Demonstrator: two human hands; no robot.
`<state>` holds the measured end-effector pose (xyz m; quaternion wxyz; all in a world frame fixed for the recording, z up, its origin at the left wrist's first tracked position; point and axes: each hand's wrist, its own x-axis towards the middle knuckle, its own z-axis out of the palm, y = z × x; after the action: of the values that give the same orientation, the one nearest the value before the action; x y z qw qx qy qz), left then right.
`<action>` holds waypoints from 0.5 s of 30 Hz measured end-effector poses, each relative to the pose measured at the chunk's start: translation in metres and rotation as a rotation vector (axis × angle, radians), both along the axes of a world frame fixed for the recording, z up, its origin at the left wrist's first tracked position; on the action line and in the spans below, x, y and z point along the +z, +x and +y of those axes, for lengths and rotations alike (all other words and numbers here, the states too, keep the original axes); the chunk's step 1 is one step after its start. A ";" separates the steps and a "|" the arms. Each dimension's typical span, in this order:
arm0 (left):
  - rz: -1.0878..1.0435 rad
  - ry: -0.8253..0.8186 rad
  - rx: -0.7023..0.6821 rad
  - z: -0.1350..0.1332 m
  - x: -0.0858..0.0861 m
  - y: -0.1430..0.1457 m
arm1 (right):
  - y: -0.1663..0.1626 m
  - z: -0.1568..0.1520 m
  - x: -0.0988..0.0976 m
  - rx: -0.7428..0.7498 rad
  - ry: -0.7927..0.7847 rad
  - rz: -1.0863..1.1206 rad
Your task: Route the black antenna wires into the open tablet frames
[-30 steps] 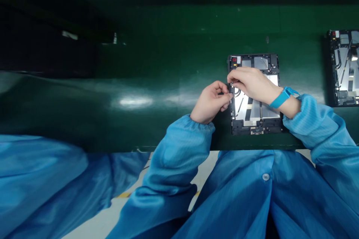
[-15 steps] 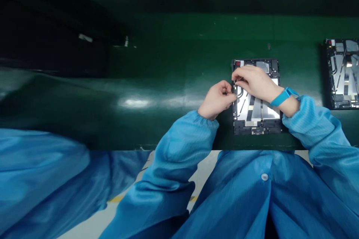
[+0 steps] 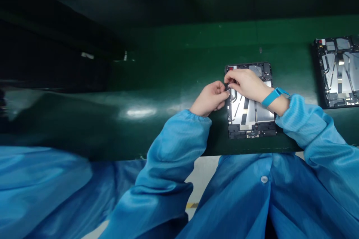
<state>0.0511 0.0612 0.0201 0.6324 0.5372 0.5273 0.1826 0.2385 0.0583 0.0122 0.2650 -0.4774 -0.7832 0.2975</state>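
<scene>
An opened tablet chassis [image 3: 250, 116] lies on the green conveyor belt [image 3: 157, 82], its silver plates and black cables exposed. My left hand [image 3: 209, 99] is curled at the chassis's left edge, fingertips pinched against it. My right hand [image 3: 245, 82], with a blue wrist strap, reaches over the upper left corner, fingers pinched on a small part too tiny to name. The two sets of fingertips nearly touch. Both arms wear blue smock sleeves.
A second opened tablet chassis [image 3: 336, 71] lies further right on the belt. A blue-clad person's arm or lap [image 3: 42, 190] fills the lower left. Pale floor [image 3: 200, 171] shows below the belt's near edge. Dark structure runs along the back.
The view has shifted slightly, so chassis and hands sit a little lower and further left. Both hands stay pinched at the chassis's upper left edge with only small finger movements.
</scene>
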 end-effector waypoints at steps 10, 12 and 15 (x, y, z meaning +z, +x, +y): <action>0.012 -0.140 0.061 0.021 0.009 0.009 | 0.001 0.002 0.000 -0.228 0.025 0.040; -0.012 -0.131 0.074 0.025 0.007 0.011 | 0.001 0.002 0.002 -0.264 0.000 0.064; -0.067 -0.093 0.107 0.026 0.003 0.013 | 0.001 0.003 0.004 -0.300 -0.028 0.077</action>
<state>0.0637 0.0868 0.0231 0.6633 0.4719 0.5418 0.2095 0.2400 0.0608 0.0157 0.3298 -0.5811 -0.6879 0.2836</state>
